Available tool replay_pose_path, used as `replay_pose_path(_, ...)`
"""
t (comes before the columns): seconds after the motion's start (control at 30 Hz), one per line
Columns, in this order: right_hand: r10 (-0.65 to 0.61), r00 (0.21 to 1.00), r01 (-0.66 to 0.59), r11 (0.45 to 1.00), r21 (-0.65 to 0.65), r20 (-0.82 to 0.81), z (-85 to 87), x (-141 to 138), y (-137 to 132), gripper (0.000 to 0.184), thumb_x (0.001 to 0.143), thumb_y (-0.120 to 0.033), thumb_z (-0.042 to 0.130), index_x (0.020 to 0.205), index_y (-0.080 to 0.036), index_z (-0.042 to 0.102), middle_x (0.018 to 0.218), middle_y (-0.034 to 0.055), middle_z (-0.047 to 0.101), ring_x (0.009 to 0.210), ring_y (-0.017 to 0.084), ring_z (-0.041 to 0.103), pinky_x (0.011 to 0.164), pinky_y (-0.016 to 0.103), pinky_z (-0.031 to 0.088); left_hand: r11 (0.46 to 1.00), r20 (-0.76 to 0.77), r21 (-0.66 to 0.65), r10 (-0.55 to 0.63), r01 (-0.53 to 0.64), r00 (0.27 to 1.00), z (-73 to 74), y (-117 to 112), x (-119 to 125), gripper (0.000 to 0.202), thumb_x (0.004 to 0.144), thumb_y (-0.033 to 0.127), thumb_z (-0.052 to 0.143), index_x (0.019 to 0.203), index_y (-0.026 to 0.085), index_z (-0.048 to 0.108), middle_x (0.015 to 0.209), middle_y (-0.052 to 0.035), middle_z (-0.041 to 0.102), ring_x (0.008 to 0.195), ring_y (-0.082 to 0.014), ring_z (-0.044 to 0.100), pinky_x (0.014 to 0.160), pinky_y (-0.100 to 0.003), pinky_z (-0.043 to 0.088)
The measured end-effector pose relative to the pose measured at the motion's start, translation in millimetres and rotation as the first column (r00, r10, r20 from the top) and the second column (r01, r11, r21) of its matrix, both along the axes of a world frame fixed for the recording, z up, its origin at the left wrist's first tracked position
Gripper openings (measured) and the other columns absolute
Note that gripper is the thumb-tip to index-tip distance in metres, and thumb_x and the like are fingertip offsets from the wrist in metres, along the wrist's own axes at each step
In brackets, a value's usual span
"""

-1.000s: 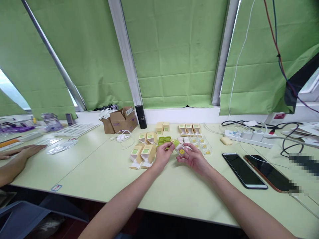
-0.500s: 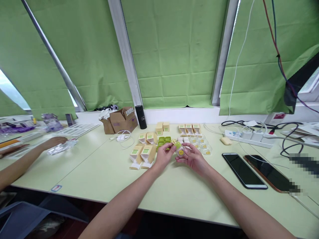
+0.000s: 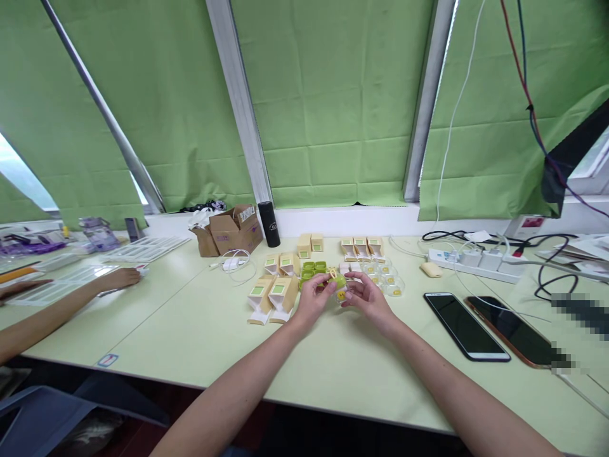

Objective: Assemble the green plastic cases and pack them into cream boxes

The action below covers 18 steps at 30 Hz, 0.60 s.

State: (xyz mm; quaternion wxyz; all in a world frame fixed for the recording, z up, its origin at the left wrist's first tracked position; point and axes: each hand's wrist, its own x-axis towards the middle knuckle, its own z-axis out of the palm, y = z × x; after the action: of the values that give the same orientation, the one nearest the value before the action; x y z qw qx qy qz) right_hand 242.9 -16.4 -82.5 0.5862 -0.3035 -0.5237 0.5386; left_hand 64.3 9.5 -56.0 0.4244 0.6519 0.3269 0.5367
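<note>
Both of my hands meet over the pale green table [image 3: 200, 330], just in front of the small packages. My left hand [image 3: 314, 296] pinches a small green piece [image 3: 339, 280]. My right hand [image 3: 367, 297] is curled round a small clear case with a yellow dot [image 3: 340, 293], pressed against that green piece. Behind the hands lie several green pieces [image 3: 314, 269] and clear cases with yellow dots [image 3: 387, 280]. Tan little boxes with green labels [image 3: 272, 295] stand to the left of my hands.
Two phones [image 3: 465, 325] lie at the right, near a white power strip [image 3: 471, 261] with cables. A cardboard box [image 3: 233, 230] and a black cylinder [image 3: 269, 223] stand at the back. Another person's hand [image 3: 120, 278] rests on a white tray at the far left.
My hands have closed together, the clear case pushed up against the green piece. The other person's hand at the left has reached farther right across the table.
</note>
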Motion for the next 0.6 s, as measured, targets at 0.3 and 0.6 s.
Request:
replay_pose_path(0.3,-0.070,0.994,0.064,0.995,0.080,0.084,-6.0,-3,1,0.056,0.078,-0.043,0.088,0.124,-0.030,0.059,0.111,0.0047,0.069,0.094,0.022,0.070,0.088,0.044,0.061,0.999,-0.053,0.048,0.004,-0.001,0.999,-8.8,4,-3,0.048,0.086,0.059,0.079,0.105,0.015,0.082,0.111,-0.0144,0.074,0.104,-0.0281,0.069,0.090,-0.036,0.054)
replay_pose_path(0.6,-0.071,0.986,0.055,0.993,0.108,0.149,-1.0,-3,-5,0.048,0.084,-0.042,0.082,0.127,-0.030,0.062,0.118,0.0055,0.067,0.098,0.022,0.070,0.092,0.044,0.060,1.000,-0.025,0.023,0.009,-0.008,1.000,-11.8,6,-4,0.050,0.084,0.057,0.081,0.114,0.016,0.081,0.117,-0.0150,0.075,0.106,-0.0280,0.070,0.091,-0.036,0.056)
